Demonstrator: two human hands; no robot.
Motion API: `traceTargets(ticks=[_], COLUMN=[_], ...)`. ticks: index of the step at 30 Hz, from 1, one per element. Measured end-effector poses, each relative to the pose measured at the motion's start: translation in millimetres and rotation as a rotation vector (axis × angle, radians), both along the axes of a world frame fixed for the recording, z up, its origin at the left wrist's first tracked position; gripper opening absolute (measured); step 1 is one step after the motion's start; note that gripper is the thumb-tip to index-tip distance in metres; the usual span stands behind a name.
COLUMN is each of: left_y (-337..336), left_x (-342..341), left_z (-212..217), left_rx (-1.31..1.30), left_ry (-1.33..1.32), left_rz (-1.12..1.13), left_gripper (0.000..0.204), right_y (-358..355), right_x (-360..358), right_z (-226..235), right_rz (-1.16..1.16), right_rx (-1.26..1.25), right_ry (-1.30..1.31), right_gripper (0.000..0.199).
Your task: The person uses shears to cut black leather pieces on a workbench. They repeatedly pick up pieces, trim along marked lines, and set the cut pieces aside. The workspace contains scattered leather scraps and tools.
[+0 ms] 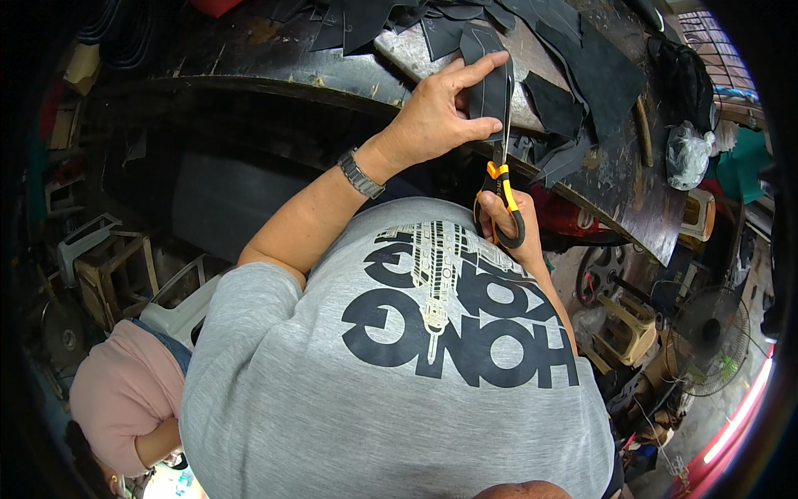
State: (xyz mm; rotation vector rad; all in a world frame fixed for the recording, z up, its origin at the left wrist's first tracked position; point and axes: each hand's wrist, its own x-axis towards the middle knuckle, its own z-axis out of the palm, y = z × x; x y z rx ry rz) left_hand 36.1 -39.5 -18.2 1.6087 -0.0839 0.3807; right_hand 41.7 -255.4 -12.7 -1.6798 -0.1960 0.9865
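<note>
Workbench: dark, worn, curved edge, strewn with black offcuts.
Grey slab: on the bench, partly under the offcuts.
Plastic bag: clear, crumpled, at the bench's right end.
Fan: on the floor, lower right.
Stool: beige plastic, beside the fan.
White chair: lower left.
Other person: pink top, beside the chair.

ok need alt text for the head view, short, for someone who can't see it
Seen from above, a person in a grey shirt cuts a black strip with yellow-handled scissors in the right hand, while the left hand presses the strip against a dark workbench strewn with black offcuts.
</note>
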Motion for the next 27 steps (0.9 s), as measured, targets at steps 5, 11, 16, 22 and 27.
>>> traceTargets(ticks=[5, 11, 16, 22, 27], left_y=[9.5, 7.8, -5.5, -6.8, -7.1], left_x=[8.0, 13.7, 4.9, 3.0, 2.9], left_z=[1.8, 4.8, 5.3, 4.9, 3.1], left_rx=[-0.004, -0.025, -0.007, -0.029, -0.055], left_ry=[0.035, -0.026, -0.054, -0.077, -0.063], left_rz=[0.002, 0.007, 0.033, 0.046, 0.033], left_gripper=[0.063, 0.064, 0.069, 0.072, 0.073], right_y=[0.8, 2.7, 3.9, 1.7, 0.8], right_x=[1.6, 8.1, 10.3, 7.6, 7.5], right_z=[3.4, 6.2, 4.1, 0.6, 0.6], right_rz=[0.002, -0.022, -0.063, -0.053, -0.010], right_rx=[-0.012, 0.032, 0.078, 0.124, 0.066], right_ry=[0.014, 0.032, 0.014, 0.035, -0.001], right_gripper=[0.038, 0.038, 0.042, 0.043, 0.044])
